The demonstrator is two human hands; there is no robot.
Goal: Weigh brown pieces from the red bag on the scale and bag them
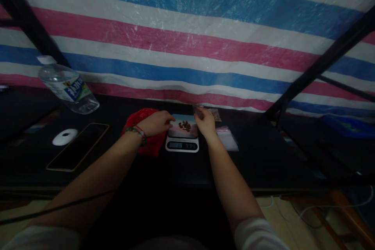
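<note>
A small white kitchen scale [168, 147] with a dark display panel stands in front of me. On its shiny tray [175, 133] lies a loose heap of brown, nut-like or seed-like pieces [185, 125]. My left hand [156, 122] is at the tray's left edge, its fingers bent and closed near the far corner. Opposite it, my right hand [206, 123] has its thumb and fingers curled together at the right edge. What either hand pinches, if anything, is hidden. A red bag [154, 144] lies partly under my left hand and wrist.
Right of the scale lie clear zip bags [228, 140] and a small bag of brown bits [216, 115]. To the left are a phone [79, 146], a white round object [63, 137] and a tilted plastic bottle [68, 88]. A striped sheet [175, 43] hangs behind the black table [258, 164].
</note>
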